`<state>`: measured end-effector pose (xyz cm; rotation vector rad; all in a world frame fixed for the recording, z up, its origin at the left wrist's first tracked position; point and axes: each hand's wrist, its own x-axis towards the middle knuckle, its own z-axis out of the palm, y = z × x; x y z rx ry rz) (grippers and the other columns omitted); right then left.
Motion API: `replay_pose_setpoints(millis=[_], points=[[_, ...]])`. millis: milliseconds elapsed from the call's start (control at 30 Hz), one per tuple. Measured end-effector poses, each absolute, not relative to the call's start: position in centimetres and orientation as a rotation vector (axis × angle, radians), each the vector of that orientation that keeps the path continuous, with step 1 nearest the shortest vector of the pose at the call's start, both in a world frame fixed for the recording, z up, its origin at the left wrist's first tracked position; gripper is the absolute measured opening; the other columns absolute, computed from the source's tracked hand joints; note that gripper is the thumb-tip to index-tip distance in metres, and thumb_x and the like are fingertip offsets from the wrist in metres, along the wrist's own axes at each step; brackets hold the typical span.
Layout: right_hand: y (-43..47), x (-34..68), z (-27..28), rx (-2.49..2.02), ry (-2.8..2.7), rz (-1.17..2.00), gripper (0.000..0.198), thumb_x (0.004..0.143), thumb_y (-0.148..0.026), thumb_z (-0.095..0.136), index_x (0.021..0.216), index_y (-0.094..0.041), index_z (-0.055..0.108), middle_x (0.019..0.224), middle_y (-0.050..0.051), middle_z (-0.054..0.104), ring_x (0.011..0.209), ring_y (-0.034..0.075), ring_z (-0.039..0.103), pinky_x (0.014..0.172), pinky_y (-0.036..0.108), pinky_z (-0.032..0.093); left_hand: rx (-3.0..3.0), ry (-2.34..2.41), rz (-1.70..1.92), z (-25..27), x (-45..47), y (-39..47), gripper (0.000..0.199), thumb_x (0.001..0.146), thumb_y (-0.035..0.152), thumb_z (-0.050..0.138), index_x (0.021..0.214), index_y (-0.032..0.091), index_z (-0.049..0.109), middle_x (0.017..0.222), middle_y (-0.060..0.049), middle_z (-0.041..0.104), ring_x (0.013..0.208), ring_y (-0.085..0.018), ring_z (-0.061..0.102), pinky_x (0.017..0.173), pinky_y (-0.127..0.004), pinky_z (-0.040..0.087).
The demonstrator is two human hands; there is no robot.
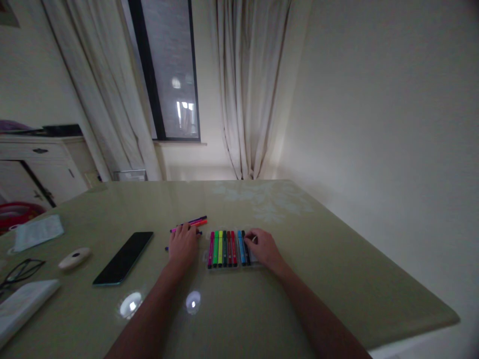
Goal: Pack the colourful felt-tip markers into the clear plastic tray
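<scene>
On the greenish tabletop (239, 319), seen from the head, a clear marker case (222, 269) lies near the middle, coloured markers (220, 248) rowed in its left section, a blue marker (241, 248) and a dark marker (247, 256) in its right. The right hand (262, 246) has its thumb and fingertips at the dark marker's upper end; I cannot tell whether they are clamped on it. The left hand (183, 245) lies over loose markers (200, 221), its grip hidden from sight. Farther left lies a black phone (124, 258)
</scene>
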<state>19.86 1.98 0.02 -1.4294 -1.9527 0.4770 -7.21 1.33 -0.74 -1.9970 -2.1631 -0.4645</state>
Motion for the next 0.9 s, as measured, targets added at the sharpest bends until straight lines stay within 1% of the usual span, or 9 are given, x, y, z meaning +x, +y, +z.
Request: replay_pose_setpoints(millis=[67, 167, 300, 400, 500, 667, 733, 800, 900], points=[[1.9, 19.8, 0.1, -1.421, -1.942, 0.48, 0.008, 0.085, -0.014, 0.067, 0.084, -0.019, 0.074, 0.083, 0.004, 0.074, 0.073, 0.016, 0.063, 0.073, 0.027, 0.046, -2.013, -2.176, -0.704, -0.1, -7.1, 1.5, 0.029, 0.102, 0.03, 0.043, 0.11, 0.019, 0.068, 0.116, -0.014, 0.071, 0.113, -0.032, 0.063, 0.097, -0.046, 0.047], [1.8, 19.6, 0.2, -1.378, -1.921, 0.512, 0.008, 0.085, -0.015, 0.067, 0.086, -0.019, 0.074, 0.084, 0.004, 0.074, 0.072, 0.015, 0.063, 0.072, 0.026, 0.047, -1.965, -2.202, -1.37, 0.8, -6.7, 1.9, 0.036, 0.102, 0.042, 0.041, 0.114, 0.018, 0.066, 0.103, -0.013, 0.075, 0.101, -0.029, 0.069, 0.09, -0.043, 0.052], [1.6, 19.3, 0.2, -1.277, -1.887, 0.617, 0.008, 0.087, -0.02, 0.067, 0.087, -0.019, 0.074, 0.082, 0.003, 0.073, 0.072, 0.014, 0.064, 0.069, 0.025, 0.048, -2.045, -2.049, -2.417, 1.6, -5.1, 1.7, 0.058, 0.086, 0.063, 0.063, 0.122, 0.016, 0.063, 0.096, -0.009, 0.075, 0.086, -0.023, 0.072, 0.078, -0.037, 0.058], [1.3, 18.9, 0.4, -1.178, -1.87, 0.734, 0.017, 0.092, -0.03, 0.063, 0.085, -0.018, 0.073, 0.079, 0.002, 0.072, 0.073, 0.015, 0.064, 0.069, 0.024, 0.048, -2.2, -1.977, -2.734, 1.9, -3.2, 0.7, 0.063, 0.078, 0.061, 0.074, 0.121, 0.016, 0.064, 0.1, -0.008, 0.074, 0.087, -0.021, 0.072, 0.078, -0.036, 0.061], [0.9, 18.5, 0.7, -1.048, -1.819, 0.938, 0.029, 0.095, -0.042, 0.06, 0.085, -0.018, 0.072, 0.079, 0.003, 0.072, 0.074, 0.016, 0.066, 0.07, 0.025, 0.05, -2.347, -1.972, -2.707, 1.9, -1.3, -0.2, 0.053, 0.081, 0.055, 0.074, 0.116, 0.017, 0.064, 0.099, -0.007, 0.073, 0.091, -0.022, 0.073, 0.079, -0.038, 0.063], [0.8, 18.5, 1.0, -0.898, -1.694, 1.211, 0.034, 0.08, -0.049, 0.078, 0.092, -0.018, 0.071, 0.088, 0.004, 0.076, 0.083, 0.019, 0.072, 0.078, 0.031, 0.056, -2.549, -1.902, -2.504, 1.0, 0.3, -0.5, 0.046, 0.089, 0.052, 0.067, 0.12, 0.018, 0.061, 0.101, -0.008, 0.074, 0.093, -0.025, 0.074, 0.08, -0.043, 0.065], [1.4, 19.1, 0.9, -0.943, -1.651, 1.163, 0.036, 0.078, -0.049, 0.079, 0.092, -0.017, 0.071, 0.086, 0.005, 0.077, 0.081, 0.02, 0.072, 0.077, 0.032, 0.057, -2.603, -1.88, -2.243, 0.4, 0.4, -0.5, 0.047, 0.094, 0.047, 0.061, 0.131, 0.019, 0.058, 0.113, -0.012, 0.074, 0.102, -0.026, 0.073, 0.087, -0.046, 0.063], [2.3, 20.0, 0.9, -1.048, -1.599, 1.048, 0.034, 0.08, -0.046, 0.077, 0.092, -0.016, 0.071, 0.083, 0.006, 0.076, 0.076, 0.02, 0.072, 0.072, 0.031, 0.058, -2.688, -1.777, -1.83, -0.3, 0.4, -0.7, 0.045, 0.098, 0.039, 0.056, 0.139, 0.021, 0.055, 0.126, -0.014, 0.071, 0.115, -0.028, 0.069, 0.098, -0.049, 0.058], [3.2, 21.6, 0.6, -1.263, -1.593, 0.921, 0.021, 0.082, -0.034, 0.075, 0.091, -0.016, 0.069, 0.075, 0.005, 0.075, 0.066, 0.018, 0.071, 0.063, 0.027, 0.056, -2.89, -1.465, -1.187, -1.2, 0.7, -1.3, 0.041, 0.099, 0.031, 0.055, 0.139, 0.027, 0.06, 0.138, -0.011, 0.066, 0.129, -0.028, 0.06, 0.112, -0.052, 0.047]])
